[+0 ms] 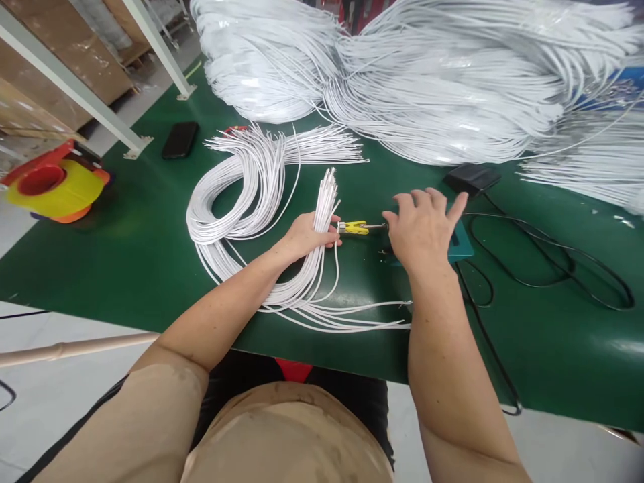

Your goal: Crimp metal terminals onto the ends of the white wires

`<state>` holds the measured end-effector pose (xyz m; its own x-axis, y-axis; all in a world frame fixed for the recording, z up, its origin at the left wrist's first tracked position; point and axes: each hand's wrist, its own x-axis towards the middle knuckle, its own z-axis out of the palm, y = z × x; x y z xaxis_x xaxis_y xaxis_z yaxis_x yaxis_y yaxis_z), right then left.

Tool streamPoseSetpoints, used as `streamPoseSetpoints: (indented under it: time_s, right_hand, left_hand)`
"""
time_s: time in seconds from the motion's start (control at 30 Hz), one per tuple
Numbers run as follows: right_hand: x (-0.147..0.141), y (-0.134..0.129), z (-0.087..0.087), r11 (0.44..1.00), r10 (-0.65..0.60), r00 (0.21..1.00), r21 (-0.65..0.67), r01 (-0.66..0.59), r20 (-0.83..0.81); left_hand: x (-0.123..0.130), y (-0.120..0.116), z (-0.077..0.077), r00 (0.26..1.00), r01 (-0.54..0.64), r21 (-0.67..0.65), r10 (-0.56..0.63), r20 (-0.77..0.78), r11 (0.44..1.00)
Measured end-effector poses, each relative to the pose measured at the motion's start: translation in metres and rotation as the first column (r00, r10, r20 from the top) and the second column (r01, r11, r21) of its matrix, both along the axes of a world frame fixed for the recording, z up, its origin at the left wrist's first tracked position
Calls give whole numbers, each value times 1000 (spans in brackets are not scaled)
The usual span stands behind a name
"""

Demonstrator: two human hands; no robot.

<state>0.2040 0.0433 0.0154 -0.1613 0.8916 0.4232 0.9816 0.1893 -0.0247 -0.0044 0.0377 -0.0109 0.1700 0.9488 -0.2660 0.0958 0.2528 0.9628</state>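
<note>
My left hand (302, 236) is closed round the upright ends of a bundle of white wires (326, 201), whose length loops back across the table. Just right of those ends sits a yellow clip (356, 228) with a metal tip, on a thin rod that leads toward my right hand (425, 228). That hand is spread palm down over a teal device (460, 247), most of which it hides; whether the palm touches it I cannot tell. A few loose wire ends (372, 327) trail toward my right forearm.
Large heaps of white wires (443, 87) fill the back of the green table (553, 349). A black adapter (471, 178) and its looping cable (598, 265) lie at right. At left are a black phone (180, 139), a tape dispenser with yellow tape (55, 188) and metal posts (161, 50).
</note>
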Motion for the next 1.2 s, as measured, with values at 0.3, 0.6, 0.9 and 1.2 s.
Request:
streamPoseSetpoints:
  time_s: [0.3,0.6,0.9,1.2]
  right_hand:
    - [-7,-3,14,996,73,989,-41,-79,-126]
    - [-65,-48,27,639,534,822,-541,-546,-200]
    - [-45,-36,35,639,290,841,-561,-526,-458]
    - [-45,-8,13,794,-208,392,-388,-467,-896]
  left_hand:
    - [-7,-4,10,987,-69,-23,72,146,997]
    - [-12,-4,7,944,-43,8,38,328,999]
    - [-14,-2,7,961,-16,-49,28,274,999]
    - [-4,-8,8,998,13,124,-20,60,992]
